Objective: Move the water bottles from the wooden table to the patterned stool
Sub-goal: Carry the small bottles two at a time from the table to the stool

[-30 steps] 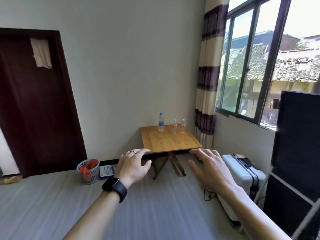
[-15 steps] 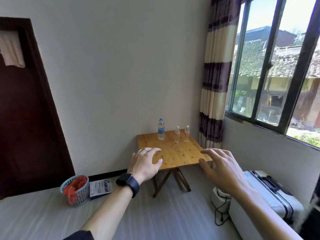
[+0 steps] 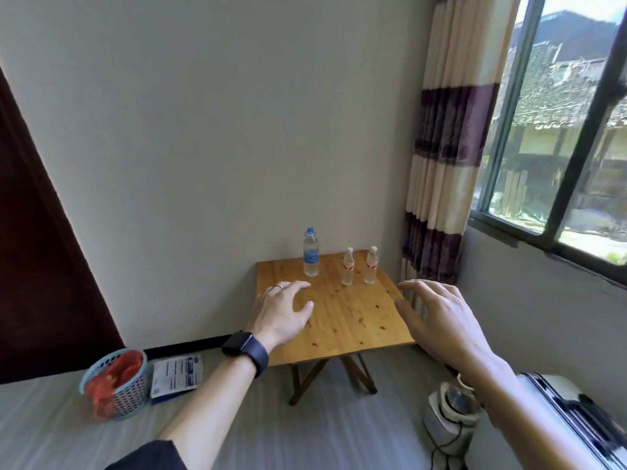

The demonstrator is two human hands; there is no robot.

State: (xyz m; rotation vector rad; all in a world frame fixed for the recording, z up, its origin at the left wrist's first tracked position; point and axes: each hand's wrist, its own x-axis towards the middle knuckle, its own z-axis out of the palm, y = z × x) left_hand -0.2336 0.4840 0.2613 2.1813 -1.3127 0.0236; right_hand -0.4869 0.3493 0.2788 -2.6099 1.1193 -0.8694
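Three to shift, upright at the far edge of the wooden table (image 3: 356,334): the tall blue-label water bottle (image 3: 311,252) beyond the left hand (image 3: 281,312), fingers spread and empty, the small red-label water bottles (image 3: 348,267) ahead-left of the right hand (image 3: 437,317), open too, so left looks nearer.

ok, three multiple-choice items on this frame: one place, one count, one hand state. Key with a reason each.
1. The tall clear bottle with blue cap and label stands where against the two small clear red-labelled bottles? A left of them; B between them; C right of them.
2. How many bottles stand on the square wooden folding table? A two; B three; C four.
3. The left hand and right hand are: A both open, holding nothing; B both gripping bottles; C both clenched.
Key: 1 A, leftmost in the row; 2 B, one tall plus two small; 3 A, fingers spread, touching no bottle.
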